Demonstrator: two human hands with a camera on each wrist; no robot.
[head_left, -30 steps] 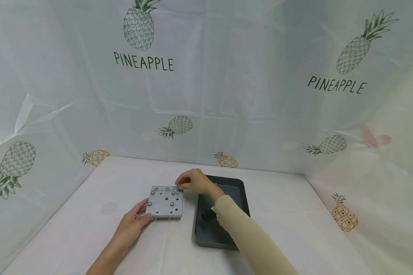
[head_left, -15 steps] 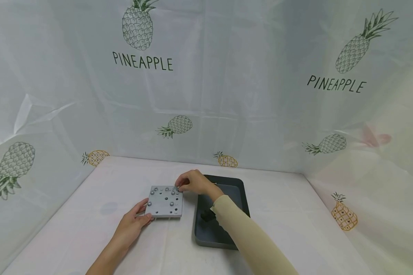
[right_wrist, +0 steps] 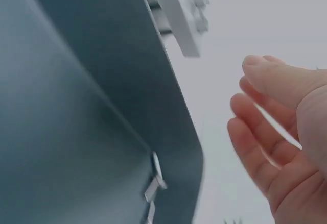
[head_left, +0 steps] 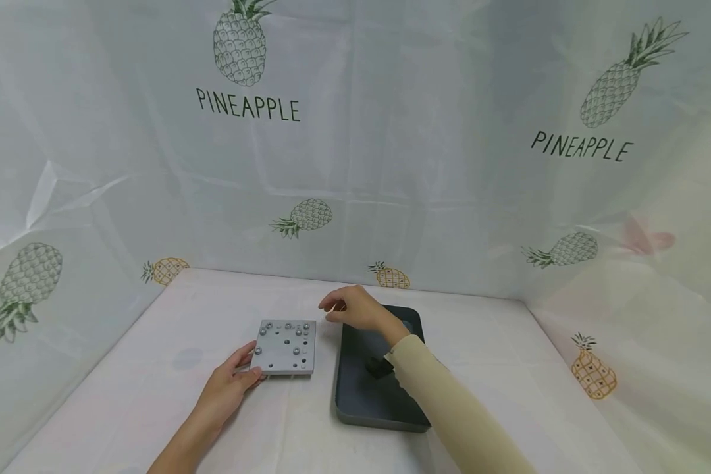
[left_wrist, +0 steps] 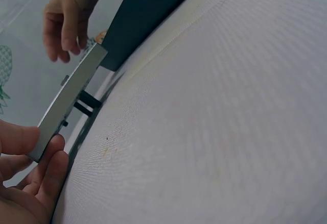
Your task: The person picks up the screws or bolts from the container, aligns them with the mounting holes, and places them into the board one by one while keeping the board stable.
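Note:
A square grey metal plate (head_left: pixel 277 359) with holes lies before me in the head view, several socket-head screws (head_left: pixel 297 351) standing in it. My left hand (head_left: pixel 228 387) grips its near left corner, thumb over the edge and fingers beneath, as the left wrist view shows. Dark screw shanks (left_wrist: pixel 88 100) stick out of the plate's underside there. Just right of the plate, my right hand (head_left: pixel 358 308) hovers over the far left rim of the dark tray. Its fingers are loosely bent, apart from the thumb, and hold nothing in the right wrist view.
The dark grey tray (head_left: pixel 355 411) stands right of the plate, partly covered by my right forearm. Inside it lie a black object (head_left: pixel 379 367) of unclear kind and, in the right wrist view, several small metal pieces (right_wrist: pixel 153 185). A pineapple-print sheet (head_left: pixel 421 164) hangs behind.
My right hand has let go of the screw at the plate's far right corner and moved right, over the tray. That screw stays in the plate. The left hand has not moved.

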